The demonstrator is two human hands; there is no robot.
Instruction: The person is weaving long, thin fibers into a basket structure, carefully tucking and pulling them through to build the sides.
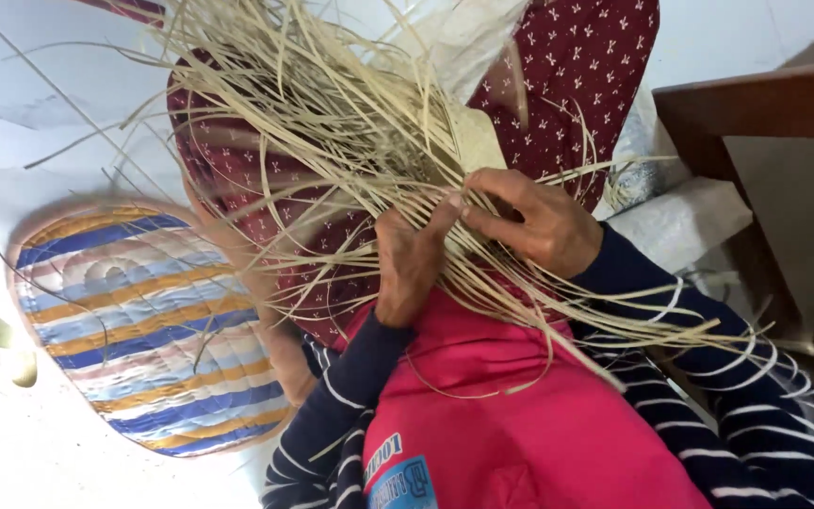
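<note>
A loose bundle of pale straw strips [332,113] fans out over my lap, joined at a partly woven piece [478,137] near the middle. My left hand [409,264] is closed around several strips just below the woven part, thumb pressed against them. Beside it, and touching it at the fingertips, my right hand [537,221] pinches strips at the same spot. Long strip ends [633,325] trail to the right across my striped navy sleeve [756,396]. A pink top [520,424] fills the bottom of the view and maroon patterned cloth [577,66] lies behind the straw.
A round quilted cushion [143,330] with blue, orange and white stripes lies on the pale floor at left. A dark wooden piece of furniture [756,104] stands at the right edge, with a white woven sack [680,221] next to it.
</note>
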